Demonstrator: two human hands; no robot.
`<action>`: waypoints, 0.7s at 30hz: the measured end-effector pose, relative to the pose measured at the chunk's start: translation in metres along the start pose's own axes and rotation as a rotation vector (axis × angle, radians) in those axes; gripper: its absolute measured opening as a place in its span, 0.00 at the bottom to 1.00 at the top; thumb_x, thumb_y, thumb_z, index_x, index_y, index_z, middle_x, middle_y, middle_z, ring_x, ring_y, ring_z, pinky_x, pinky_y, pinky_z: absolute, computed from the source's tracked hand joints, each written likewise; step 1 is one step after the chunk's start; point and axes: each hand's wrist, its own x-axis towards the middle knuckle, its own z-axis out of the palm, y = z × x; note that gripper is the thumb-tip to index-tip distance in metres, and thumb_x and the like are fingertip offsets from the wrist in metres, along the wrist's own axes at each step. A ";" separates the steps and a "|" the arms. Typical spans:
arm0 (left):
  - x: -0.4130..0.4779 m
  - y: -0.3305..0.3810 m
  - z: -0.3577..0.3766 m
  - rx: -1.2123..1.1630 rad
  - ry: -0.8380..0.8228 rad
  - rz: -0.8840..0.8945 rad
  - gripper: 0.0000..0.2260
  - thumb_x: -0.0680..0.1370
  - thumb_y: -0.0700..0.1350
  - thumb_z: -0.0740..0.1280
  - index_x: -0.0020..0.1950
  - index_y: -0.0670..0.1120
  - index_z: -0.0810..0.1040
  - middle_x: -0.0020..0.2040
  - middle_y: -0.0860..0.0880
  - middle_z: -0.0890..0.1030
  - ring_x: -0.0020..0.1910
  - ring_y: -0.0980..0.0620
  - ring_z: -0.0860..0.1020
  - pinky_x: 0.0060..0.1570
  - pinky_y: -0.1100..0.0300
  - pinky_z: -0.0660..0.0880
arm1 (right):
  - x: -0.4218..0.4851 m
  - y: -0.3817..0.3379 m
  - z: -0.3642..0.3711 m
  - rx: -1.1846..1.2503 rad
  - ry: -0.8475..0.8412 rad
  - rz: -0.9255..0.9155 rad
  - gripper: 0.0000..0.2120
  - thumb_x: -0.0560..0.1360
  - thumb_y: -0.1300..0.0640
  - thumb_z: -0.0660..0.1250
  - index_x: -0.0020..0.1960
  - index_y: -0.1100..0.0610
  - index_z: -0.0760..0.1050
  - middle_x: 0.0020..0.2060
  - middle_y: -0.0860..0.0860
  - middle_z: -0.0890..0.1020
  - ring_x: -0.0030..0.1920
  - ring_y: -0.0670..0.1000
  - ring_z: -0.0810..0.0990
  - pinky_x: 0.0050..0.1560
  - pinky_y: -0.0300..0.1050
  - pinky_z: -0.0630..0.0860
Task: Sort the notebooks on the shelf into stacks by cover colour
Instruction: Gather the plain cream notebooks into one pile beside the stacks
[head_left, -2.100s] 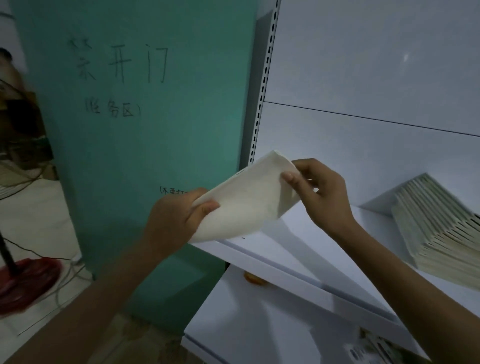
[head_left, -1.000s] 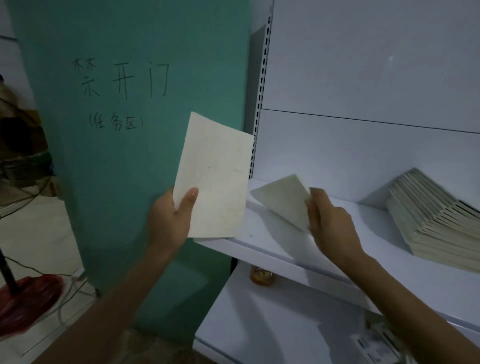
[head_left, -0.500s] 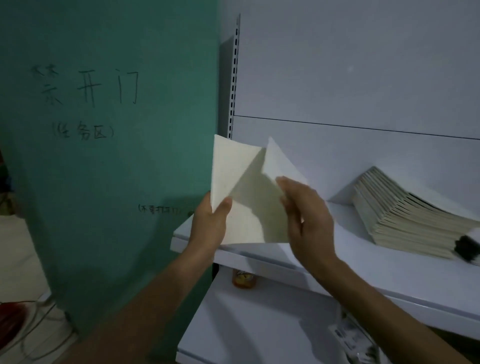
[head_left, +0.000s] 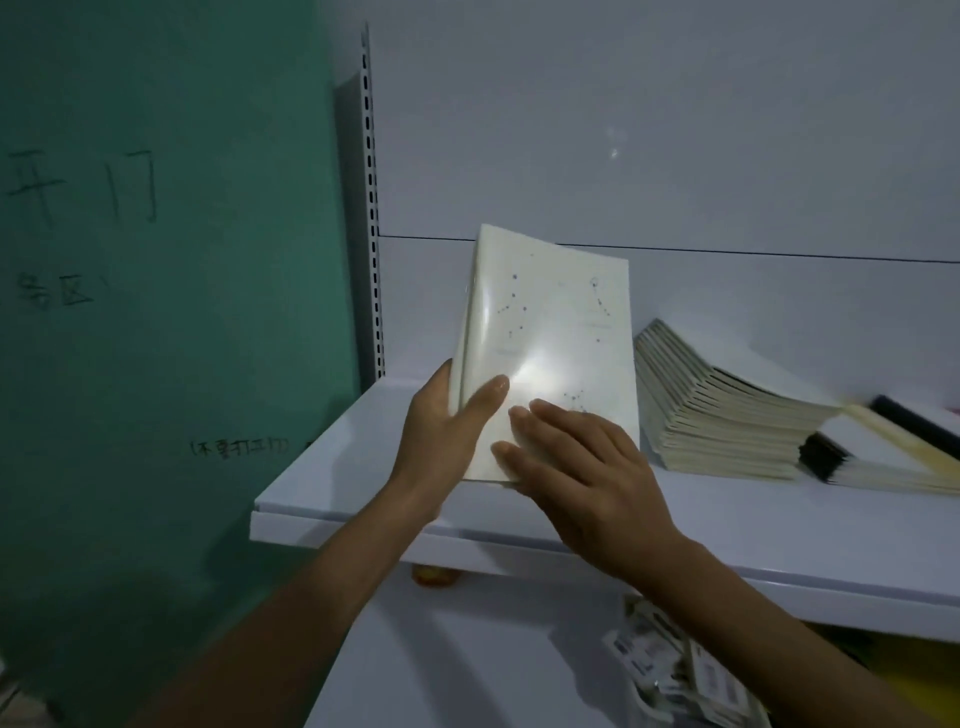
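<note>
A cream notebook (head_left: 556, 332) with small constellation marks on its glossy cover stands nearly upright over the left part of the white shelf (head_left: 363, 499). My left hand (head_left: 447, 431) grips its lower left edge, thumb across the cover. My right hand (head_left: 576, 467) lies flat on the cover's lower part with straight fingers. To the right, a slanted stack of cream notebooks (head_left: 722, 415) rests on the shelf. Beyond it lies another stack with black spines (head_left: 826, 454).
A green door (head_left: 182, 260) with handwritten characters stands left of the shelf's perforated upright (head_left: 371, 208). Below, a lower shelf (head_left: 467, 649) holds an orange object (head_left: 434, 576) and several labelled packets (head_left: 680, 670). A dark bar (head_left: 914, 423) lies at the far right.
The two cream pieces held apart in my hands have come together into one closed notebook. My right hand now lies flat on its cover. The view has shifted right.
</note>
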 end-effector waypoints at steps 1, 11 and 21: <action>0.003 0.001 0.007 0.019 0.004 0.030 0.10 0.77 0.52 0.66 0.57 0.57 0.73 0.52 0.55 0.80 0.52 0.54 0.79 0.50 0.60 0.79 | -0.002 0.005 -0.006 0.033 -0.030 0.021 0.16 0.79 0.50 0.62 0.62 0.56 0.78 0.65 0.56 0.76 0.67 0.56 0.72 0.63 0.52 0.70; 0.014 0.024 0.107 -0.037 -0.147 0.173 0.07 0.78 0.51 0.64 0.55 0.57 0.72 0.52 0.59 0.79 0.51 0.61 0.79 0.48 0.69 0.76 | -0.023 0.108 -0.079 0.384 0.338 0.922 0.28 0.74 0.46 0.68 0.70 0.52 0.64 0.66 0.46 0.70 0.60 0.45 0.74 0.54 0.39 0.76; 0.021 0.040 0.231 -0.111 -0.139 0.061 0.06 0.79 0.51 0.64 0.54 0.54 0.76 0.51 0.54 0.82 0.50 0.57 0.80 0.53 0.58 0.78 | -0.083 0.186 -0.135 0.736 0.285 1.224 0.25 0.69 0.40 0.67 0.62 0.49 0.70 0.49 0.42 0.80 0.45 0.45 0.82 0.38 0.36 0.78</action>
